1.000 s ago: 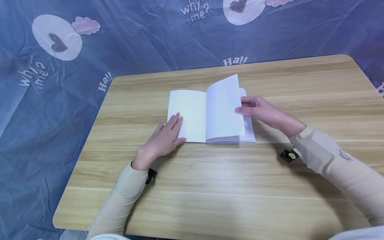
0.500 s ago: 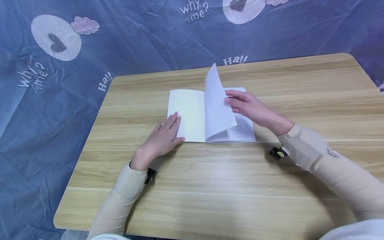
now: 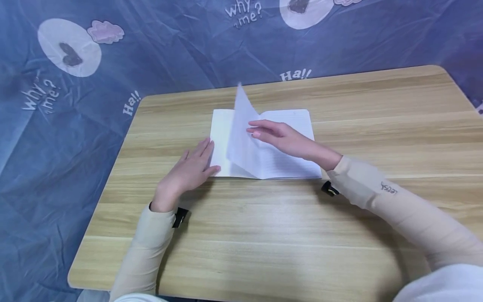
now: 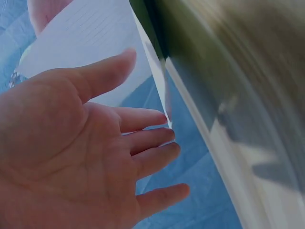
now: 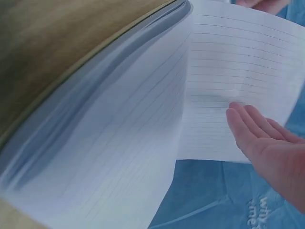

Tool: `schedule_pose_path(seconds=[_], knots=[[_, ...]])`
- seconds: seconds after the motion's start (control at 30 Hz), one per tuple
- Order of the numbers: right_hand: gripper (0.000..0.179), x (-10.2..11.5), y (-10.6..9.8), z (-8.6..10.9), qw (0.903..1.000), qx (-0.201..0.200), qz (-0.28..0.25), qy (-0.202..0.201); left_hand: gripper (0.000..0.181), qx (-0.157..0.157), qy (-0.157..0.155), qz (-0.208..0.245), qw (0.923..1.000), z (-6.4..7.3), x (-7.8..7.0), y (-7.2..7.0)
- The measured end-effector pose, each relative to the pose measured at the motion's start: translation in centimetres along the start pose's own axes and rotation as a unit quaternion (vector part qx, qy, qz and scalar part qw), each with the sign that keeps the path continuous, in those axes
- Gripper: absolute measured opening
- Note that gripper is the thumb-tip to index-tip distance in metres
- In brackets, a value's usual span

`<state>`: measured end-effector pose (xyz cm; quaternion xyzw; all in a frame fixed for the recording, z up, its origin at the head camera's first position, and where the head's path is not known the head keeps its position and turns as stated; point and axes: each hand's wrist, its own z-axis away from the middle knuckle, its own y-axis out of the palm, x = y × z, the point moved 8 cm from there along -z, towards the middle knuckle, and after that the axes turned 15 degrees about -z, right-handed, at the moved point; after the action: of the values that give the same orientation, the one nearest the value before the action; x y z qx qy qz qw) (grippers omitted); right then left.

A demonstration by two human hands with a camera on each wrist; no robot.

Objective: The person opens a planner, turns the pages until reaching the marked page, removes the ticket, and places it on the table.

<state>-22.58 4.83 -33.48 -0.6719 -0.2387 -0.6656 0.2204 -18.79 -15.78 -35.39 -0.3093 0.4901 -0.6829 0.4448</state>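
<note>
An open notebook (image 3: 286, 163) with lined pages lies on the table. One page (image 3: 241, 138) stands raised and leans over to the left half. The fingers of my right hand (image 3: 284, 136) are nearly straight and push against this page; in the right wrist view the fingertips touch its lined side (image 5: 214, 81). At the notebook's left edge, my left hand (image 3: 190, 170) lies with its fingers extended, the tips by the margin of the left page (image 3: 220, 126). The left wrist view shows the left palm (image 4: 90, 157) with nothing gripped.
The wooden table (image 3: 264, 239) extends around the notebook on all sides. Behind it hangs a blue patterned cloth (image 3: 181, 46). Small black wrist devices (image 3: 180, 217) sit at both cuffs.
My right hand has moved left, turning the page from the right side past upright toward the left. The left hand has slid slightly left, off most of the left page to its edge.
</note>
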Motion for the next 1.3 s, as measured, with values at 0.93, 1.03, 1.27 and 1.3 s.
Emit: schedule_pose_path(seconds=[0.93,1.03,1.27,1.3], knots=[[0.056,-3.5,4.1,0.3,0.9007,0.139,0.41,-0.032,0.06,0.022,0.076,0.029,0.9964,-0.2,-2.6,0.8],[0.056,-3.7,4.1,0.4,0.8991,0.136,0.415,-0.031,0.062,0.039,0.075,0.027,0.996,-0.4,-2.7,1.5],[0.055,-3.9,4.0,0.5,0.8935,0.136,0.427,-0.027,0.065,0.042,0.075,0.024,0.9961,-0.9,-2.9,2.2],[0.055,-3.8,3.9,0.5,0.8929,0.135,0.429,-0.026,0.065,0.038,0.076,0.022,0.9961,-0.9,-3.0,2.2]])
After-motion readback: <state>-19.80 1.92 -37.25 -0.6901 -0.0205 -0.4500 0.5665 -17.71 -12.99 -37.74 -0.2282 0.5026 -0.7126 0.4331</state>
